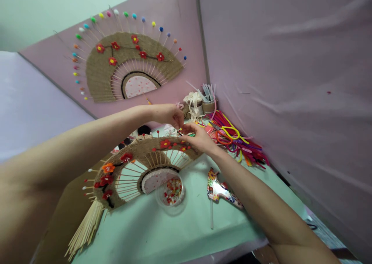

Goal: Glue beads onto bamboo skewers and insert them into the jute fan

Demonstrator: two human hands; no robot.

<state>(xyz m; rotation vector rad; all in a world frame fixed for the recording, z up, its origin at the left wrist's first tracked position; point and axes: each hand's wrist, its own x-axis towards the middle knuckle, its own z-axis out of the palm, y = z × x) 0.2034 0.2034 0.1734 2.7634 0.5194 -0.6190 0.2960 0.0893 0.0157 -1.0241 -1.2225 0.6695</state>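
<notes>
A half-round fan (151,145) of tan twine and thin sticks stands on the table, decorated with red and orange fuzzy flowers. Small red and white balls cap several stick ends along its outer rim. My left hand (171,115) reaches across above the rim, its fingers pinched together and pointing down; what lies between them is too small to make out. Close beside it, my right hand (199,137) curls thumb and fingers at the fan's upper right edge, around a stick end with a small dark red tip. The fingertips of both hands nearly meet there.
A clear tub (171,194) of red, white and orange balls stands before the fan. A patterned glue gun (219,188) lies under my right forearm. Scissors (229,132) rest on coloured pipe cleaners (252,151). A finished-looking fan (130,47) hangs behind; bamboo sticks (85,227) lie left.
</notes>
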